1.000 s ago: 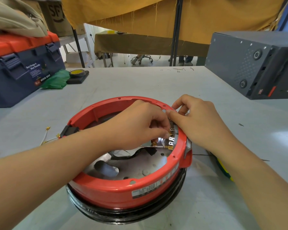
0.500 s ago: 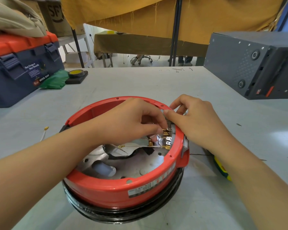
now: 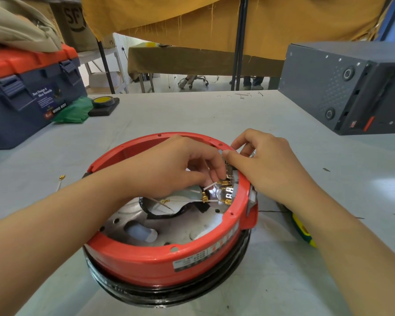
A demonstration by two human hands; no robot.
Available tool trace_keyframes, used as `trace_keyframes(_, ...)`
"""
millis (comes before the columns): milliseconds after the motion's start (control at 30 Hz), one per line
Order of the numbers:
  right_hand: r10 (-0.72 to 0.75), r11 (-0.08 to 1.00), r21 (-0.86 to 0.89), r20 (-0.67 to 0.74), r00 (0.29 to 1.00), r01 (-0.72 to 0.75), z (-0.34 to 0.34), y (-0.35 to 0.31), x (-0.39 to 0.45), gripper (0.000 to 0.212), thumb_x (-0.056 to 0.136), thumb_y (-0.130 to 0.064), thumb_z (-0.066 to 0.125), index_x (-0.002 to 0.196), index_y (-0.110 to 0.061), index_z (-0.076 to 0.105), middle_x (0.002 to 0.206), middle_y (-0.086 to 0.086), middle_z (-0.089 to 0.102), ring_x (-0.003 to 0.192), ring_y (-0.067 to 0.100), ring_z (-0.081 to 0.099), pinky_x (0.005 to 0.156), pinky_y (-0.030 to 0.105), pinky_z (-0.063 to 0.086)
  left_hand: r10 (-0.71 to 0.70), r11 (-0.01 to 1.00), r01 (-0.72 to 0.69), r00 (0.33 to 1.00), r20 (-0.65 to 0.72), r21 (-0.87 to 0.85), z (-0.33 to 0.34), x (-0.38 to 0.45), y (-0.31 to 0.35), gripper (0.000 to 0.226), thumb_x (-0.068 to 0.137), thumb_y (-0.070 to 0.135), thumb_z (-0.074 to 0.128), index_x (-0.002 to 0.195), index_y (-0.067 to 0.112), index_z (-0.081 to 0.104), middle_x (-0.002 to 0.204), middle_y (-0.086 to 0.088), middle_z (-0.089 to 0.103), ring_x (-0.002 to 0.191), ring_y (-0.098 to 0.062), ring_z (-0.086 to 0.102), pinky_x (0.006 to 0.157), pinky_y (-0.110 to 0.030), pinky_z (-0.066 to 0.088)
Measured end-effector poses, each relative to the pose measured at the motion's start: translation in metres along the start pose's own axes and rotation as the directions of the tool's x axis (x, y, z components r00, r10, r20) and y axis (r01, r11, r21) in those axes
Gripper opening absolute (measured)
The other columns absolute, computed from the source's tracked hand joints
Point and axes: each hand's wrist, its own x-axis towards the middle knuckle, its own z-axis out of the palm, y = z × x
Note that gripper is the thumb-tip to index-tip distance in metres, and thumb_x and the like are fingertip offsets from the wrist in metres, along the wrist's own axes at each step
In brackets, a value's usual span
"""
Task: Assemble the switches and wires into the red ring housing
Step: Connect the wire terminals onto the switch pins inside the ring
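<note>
— Where now? Sitting on the tabletop (image 3: 192,115): red ring (image 3: 160,258). Left hand (image 3: 176,165) pinching a wire end (image 3: 224,182) at the switch (image 3: 229,190); right hand (image 3: 267,165) curled, bracing the rim.

— Handling? Probably thin, limp wires; better gripped by the brass tips.

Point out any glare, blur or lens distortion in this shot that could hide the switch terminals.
Head view: bright glare on the metal plate inside the red ring housing, right beside the brass terminals, washes out detail there; the left hand and right hand cover the upper switch; wide-angle bending shows at the edges, on the forearms and grey box; the centre is fairly sharp.
</note>
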Motion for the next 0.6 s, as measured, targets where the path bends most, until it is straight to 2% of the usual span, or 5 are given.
trace_keyframes(100,0.001,1.0,-0.009,0.004,1.0,-0.001,-0.0002,-0.0001,0.0,0.022,0.084,-0.04,0.062,0.094,-0.021,0.063,0.069,-0.007,0.059,0.056,0.001,0.055,0.052,0.003,0.039,0.025,0.999,-0.025,1.0,-0.006,0.026,0.0005,0.0006,0.0007,0.022,0.083,0.001,0.065,0.091,0.02,0.07,0.084,0.006,0.07,0.079,-0.006,0.065,0.077,-0.02,0.052)
trace_keyframes(367,0.0,1.0,-0.015,0.001,1.0,0.0,-0.0003,0.0,0.0001,0.022,0.084,-0.04,0.062,0.093,-0.02,0.064,0.069,-0.007,0.059,0.058,0.001,0.053,0.051,0.004,0.039,0.112,0.985,-0.108,0.994,-0.022,0.131,0.0025,0.0019,0.0016,0.017,0.082,0.002,0.067,0.091,0.016,0.07,0.087,0.006,0.066,0.08,-0.009,0.062,0.077,-0.027,0.05)
trace_keyframes(500,-0.003,1.0,-0.017,0.0,1.0,0.003,-0.0001,0.0003,0.0003,0.021,0.085,-0.04,0.062,0.094,-0.02,0.064,0.069,-0.007,0.059,0.058,0.0,0.053,0.051,0.003,0.039,0.095,0.987,-0.091,0.995,-0.023,0.132,0.0009,0.0014,0.0002,0.015,0.081,0.003,0.067,0.09,0.014,0.072,0.091,0.001,0.064,0.08,-0.012,0.062,0.078,-0.036,0.05)
trace_keyframes(600,-0.006,1.0,-0.012,0.001,1.0,0.006,-0.0003,0.0002,0.0002,0.021,0.084,-0.04,0.062,0.093,-0.021,0.063,0.068,-0.007,0.059,0.055,-0.004,0.053,0.05,0.002,0.037,0.043,0.997,-0.041,0.998,-0.035,0.062,-0.0019,0.0009,-0.0011,0.011,0.079,0.004,0.069,0.085,0.013,0.072,0.09,0.001,0.063,0.078,-0.01,0.064,0.078,-0.039,0.053)
